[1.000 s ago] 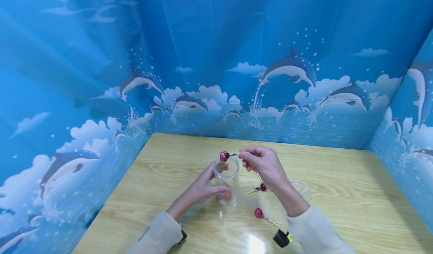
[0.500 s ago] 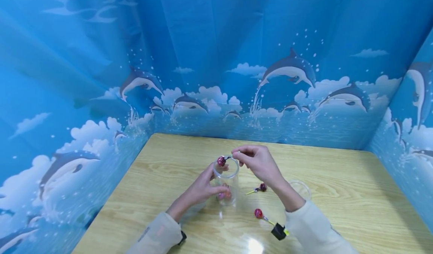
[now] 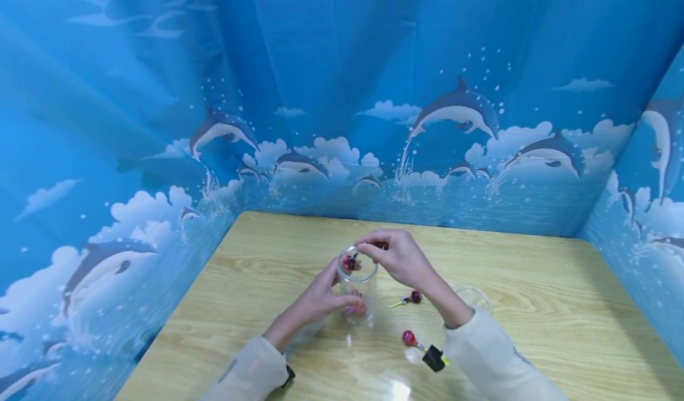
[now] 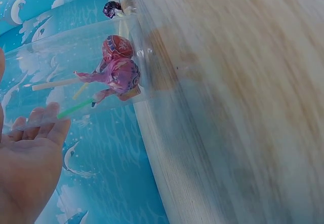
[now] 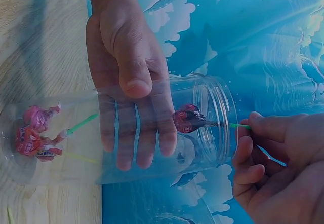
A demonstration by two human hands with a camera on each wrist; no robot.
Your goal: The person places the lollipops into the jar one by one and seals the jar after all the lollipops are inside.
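My left hand (image 3: 319, 297) holds a clear plastic jar (image 3: 370, 291) upright on the table, thumb on the near side and fingers around the back. Several wrapped lollipops (image 5: 30, 138) lie at the jar's bottom, with a green stick and a yellow one showing. Between thumb and index finger, my right hand (image 3: 399, 259) pinches the green stick of another lollipop (image 5: 187, 119). That lollipop's dark red head is inside the jar's mouth, while the fingertips stay right at the rim. In the left wrist view the left fingers (image 4: 43, 125) lie along the jar wall.
Right of the jar, a dark-wrapped lollipop (image 3: 415, 296) and a red one (image 3: 408, 337) lie on the wooden table (image 3: 256, 258). A clear round lid (image 3: 489, 303) rests beyond the right forearm. Blue dolphin-print curtains (image 3: 331, 199) surround the table.
My right hand has moved left and slightly down over the jar, bringing the lollipop head from above the rim to inside the mouth. The left hand and jar stay in place.
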